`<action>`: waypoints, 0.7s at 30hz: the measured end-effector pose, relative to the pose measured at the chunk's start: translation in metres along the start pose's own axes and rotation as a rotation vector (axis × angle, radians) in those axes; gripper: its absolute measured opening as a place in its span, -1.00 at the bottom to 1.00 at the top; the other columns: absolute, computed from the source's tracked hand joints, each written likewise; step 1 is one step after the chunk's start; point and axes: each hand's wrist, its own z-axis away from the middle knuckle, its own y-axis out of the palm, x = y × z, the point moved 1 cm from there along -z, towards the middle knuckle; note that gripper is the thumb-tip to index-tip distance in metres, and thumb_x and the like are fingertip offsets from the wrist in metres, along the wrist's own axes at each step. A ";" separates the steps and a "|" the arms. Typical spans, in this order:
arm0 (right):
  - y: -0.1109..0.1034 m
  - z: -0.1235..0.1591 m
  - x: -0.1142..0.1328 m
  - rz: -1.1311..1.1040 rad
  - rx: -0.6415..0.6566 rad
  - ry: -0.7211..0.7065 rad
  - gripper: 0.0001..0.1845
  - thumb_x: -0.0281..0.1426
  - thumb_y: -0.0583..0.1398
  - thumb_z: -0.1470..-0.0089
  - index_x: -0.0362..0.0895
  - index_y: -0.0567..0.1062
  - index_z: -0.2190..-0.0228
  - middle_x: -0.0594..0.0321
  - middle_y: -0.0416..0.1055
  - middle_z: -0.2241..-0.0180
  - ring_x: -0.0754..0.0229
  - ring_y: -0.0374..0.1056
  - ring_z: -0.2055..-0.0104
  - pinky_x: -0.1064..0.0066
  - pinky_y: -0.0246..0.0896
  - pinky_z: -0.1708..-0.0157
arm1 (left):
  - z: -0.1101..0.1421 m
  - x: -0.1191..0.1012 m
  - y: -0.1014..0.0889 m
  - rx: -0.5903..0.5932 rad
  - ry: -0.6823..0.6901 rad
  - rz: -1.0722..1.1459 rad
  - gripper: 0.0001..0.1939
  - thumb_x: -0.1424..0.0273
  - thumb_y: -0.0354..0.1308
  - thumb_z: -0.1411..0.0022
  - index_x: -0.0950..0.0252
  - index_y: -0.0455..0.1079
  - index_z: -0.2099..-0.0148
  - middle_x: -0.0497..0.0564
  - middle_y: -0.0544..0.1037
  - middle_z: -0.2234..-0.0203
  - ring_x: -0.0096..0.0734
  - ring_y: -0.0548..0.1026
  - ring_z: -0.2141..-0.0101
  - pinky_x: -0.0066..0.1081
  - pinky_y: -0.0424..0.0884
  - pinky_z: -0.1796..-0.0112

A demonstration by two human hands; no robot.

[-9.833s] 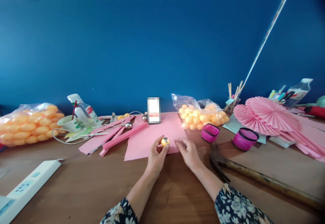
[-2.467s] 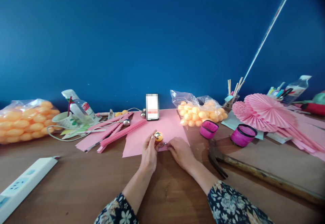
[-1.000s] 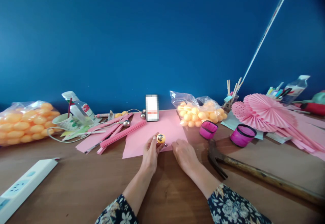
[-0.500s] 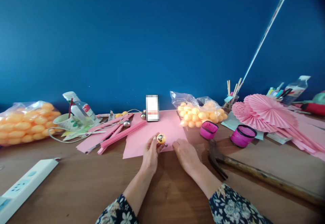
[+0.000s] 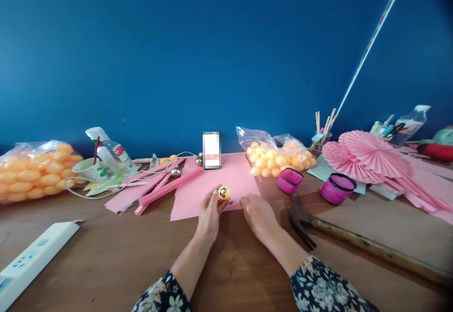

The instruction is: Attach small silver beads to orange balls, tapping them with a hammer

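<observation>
Between the thumb and fingers of my left hand is a small orange ball with dark and silvery marks on its face. It is held above the near part of a pink paper sheet. A tiny dark shiny piece shows just below the ball; whether it is joined to it I cannot tell. My right hand rests at the sheet's near right edge, fingers curled together and tips hidden. Anything inside those fingers is out of sight.
A hammer lies right of my right hand, near two magenta bands. Bags of orange balls stand behind and at far left. Folded pink strips, silver bells, pink paper fans and a power strip lie around.
The whole view has shifted very slightly. Both hands and the orange ball keep the same places relative to the paper.
</observation>
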 end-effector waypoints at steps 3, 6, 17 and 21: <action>-0.002 -0.001 0.001 0.001 0.010 0.005 -0.86 -0.56 0.05 -0.04 -0.14 0.36 0.35 0.15 0.30 0.35 0.20 0.22 0.32 0.48 0.05 0.46 | 0.000 0.000 0.000 -0.004 0.002 -0.002 -0.58 0.23 0.13 -0.05 0.38 0.35 0.08 0.08 0.48 0.33 -0.42 0.48 0.37 -0.29 0.41 0.21; -0.003 -0.001 0.001 -0.017 0.017 -0.005 -0.85 -0.55 0.04 -0.06 -0.13 0.36 0.34 0.15 0.29 0.32 0.21 0.22 0.31 0.49 0.06 0.46 | 0.000 0.000 0.000 -0.003 -0.002 -0.003 -0.58 0.24 0.14 -0.05 0.37 0.35 0.08 0.07 0.48 0.34 -0.41 0.47 0.38 -0.27 0.40 0.20; -0.002 0.000 -0.004 -0.372 -0.088 -0.045 -0.72 -0.60 -0.01 -0.05 -0.14 0.39 0.25 0.18 0.29 0.31 0.23 0.21 0.24 0.49 0.11 0.26 | 0.002 0.000 0.001 -0.005 -0.013 -0.011 -0.58 0.25 0.14 -0.05 0.36 0.35 0.06 0.09 0.47 0.29 -0.41 0.46 0.32 -0.29 0.39 0.18; 0.000 0.001 -0.003 -0.369 -0.103 -0.023 -0.75 -0.54 -0.01 -0.09 -0.12 0.39 0.24 0.18 0.31 0.32 0.22 0.23 0.25 0.48 0.11 0.25 | 0.002 -0.001 0.002 -0.016 -0.024 -0.009 -0.61 0.25 0.15 -0.04 0.37 0.37 0.10 0.09 0.47 0.29 -0.43 0.46 0.33 -0.33 0.39 0.19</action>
